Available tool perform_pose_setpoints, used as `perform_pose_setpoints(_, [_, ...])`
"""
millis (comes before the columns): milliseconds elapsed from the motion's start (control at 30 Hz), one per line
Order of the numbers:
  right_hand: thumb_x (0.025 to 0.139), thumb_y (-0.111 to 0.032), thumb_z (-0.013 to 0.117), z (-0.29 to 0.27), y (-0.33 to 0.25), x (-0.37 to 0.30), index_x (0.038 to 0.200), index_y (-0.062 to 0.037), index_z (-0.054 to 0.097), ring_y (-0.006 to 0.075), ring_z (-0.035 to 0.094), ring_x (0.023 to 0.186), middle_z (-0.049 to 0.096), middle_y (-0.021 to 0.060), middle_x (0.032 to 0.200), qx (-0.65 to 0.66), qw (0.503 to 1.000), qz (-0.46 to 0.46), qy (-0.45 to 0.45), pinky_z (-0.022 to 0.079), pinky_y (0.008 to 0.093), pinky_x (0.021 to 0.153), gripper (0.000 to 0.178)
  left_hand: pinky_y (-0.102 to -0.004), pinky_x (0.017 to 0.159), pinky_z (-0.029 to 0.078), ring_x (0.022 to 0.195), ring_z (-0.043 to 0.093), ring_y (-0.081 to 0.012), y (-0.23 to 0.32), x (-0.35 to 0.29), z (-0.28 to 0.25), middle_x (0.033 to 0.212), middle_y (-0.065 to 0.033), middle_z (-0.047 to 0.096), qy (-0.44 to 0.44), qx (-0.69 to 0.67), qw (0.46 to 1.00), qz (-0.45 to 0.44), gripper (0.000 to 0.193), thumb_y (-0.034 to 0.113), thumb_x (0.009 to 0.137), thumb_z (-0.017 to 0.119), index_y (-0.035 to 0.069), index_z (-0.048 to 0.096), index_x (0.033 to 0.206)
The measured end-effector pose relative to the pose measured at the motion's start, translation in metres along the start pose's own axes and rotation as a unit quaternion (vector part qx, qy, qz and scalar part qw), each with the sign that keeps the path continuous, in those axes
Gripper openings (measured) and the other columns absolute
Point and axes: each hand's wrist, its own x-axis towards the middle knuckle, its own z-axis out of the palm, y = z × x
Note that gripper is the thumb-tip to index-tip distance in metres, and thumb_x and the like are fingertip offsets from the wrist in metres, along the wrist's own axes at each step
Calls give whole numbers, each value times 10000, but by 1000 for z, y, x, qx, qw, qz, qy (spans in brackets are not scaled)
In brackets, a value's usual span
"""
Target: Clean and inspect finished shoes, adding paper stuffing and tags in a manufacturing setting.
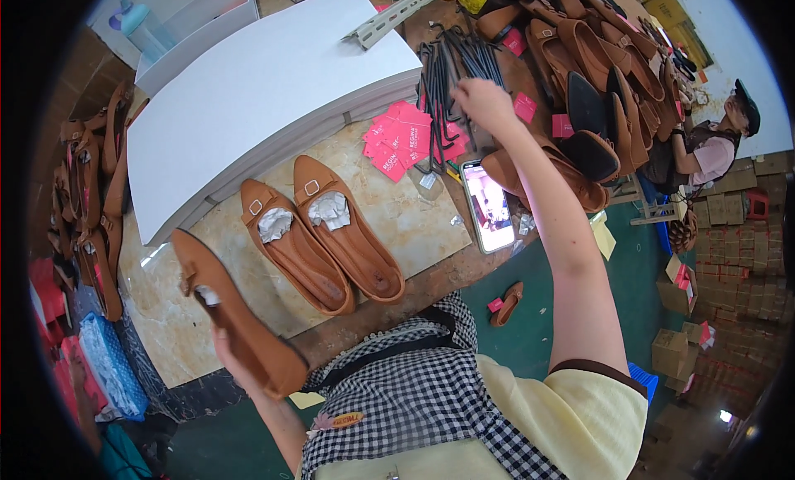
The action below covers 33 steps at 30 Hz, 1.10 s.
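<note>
My left hand [236, 360] grips a brown flat shoe [236, 310] by its side near the heel, toe pointing up and away. White crumpled paper [207, 295] shows in its opening. Two matching flats, a left one [302, 269] and a right one [356, 240], lie side by side on the marbled board, each with a buckle and paper in the toe. Farther right, my right hand [484, 103] has its fingers curled together at a pile of thin black hooked rods [436, 107]. Whether a rod is in those fingers is hidden.
Pink cards [397, 140] lie beside the rods, and a lit phone [489, 207] rests at the table edge. White sheets [273, 91] are stacked at the back. More brown shoes [580, 49] are heaped at right and hang at left [103, 182]. Another person [704, 153] sits far right.
</note>
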Motion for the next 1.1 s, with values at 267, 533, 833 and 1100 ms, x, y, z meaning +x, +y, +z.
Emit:
perform_pose_setpoints(267, [1028, -218, 383, -52, -20, 4, 1191, 22, 599, 26, 503, 543, 708, 82, 856, 613, 790, -5, 11, 363, 174, 442, 362, -444, 678, 599, 852, 671, -303, 26, -17, 49, 1154, -224, 604, -266, -225, 929, -128, 696, 553, 953, 446, 22, 393, 1400])
perform_pose_setpoints(533, [1007, -185, 487, -55, -71, -29, 1102, -49, 574, 170, 676, 704, 679, 86, 867, 253, 946, -168, 116, 516, 297, 644, 188, -394, 586, 608, 787, 684, -313, 36, -17, 60, 1089, -232, 606, -254, -218, 936, -108, 740, 613, 958, 381, -8, 411, 1359])
perform_pose_setpoints(833, [960, -92, 572, -54, -135, -117, 1031, -20, 579, 203, 701, 715, 686, 135, 829, 404, 903, -146, 7, 528, 322, 625, 101, -399, 581, 604, 795, 688, -328, 26, -10, 61, 1119, -215, 628, -200, -195, 954, -110, 762, 638, 953, 322, -13, 464, 1322])
perform_pose_setpoints(1100, [900, -153, 669, -72, -206, -179, 1146, -60, 590, 199, 666, 596, 661, 79, 664, 431, 870, -149, -187, 497, 312, 557, 275, -420, 927, 521, 1071, 637, -298, 17, 2, 89, 1236, -148, 617, -102, -136, 984, -57, 718, 607, 983, 294, 29, 457, 1376])
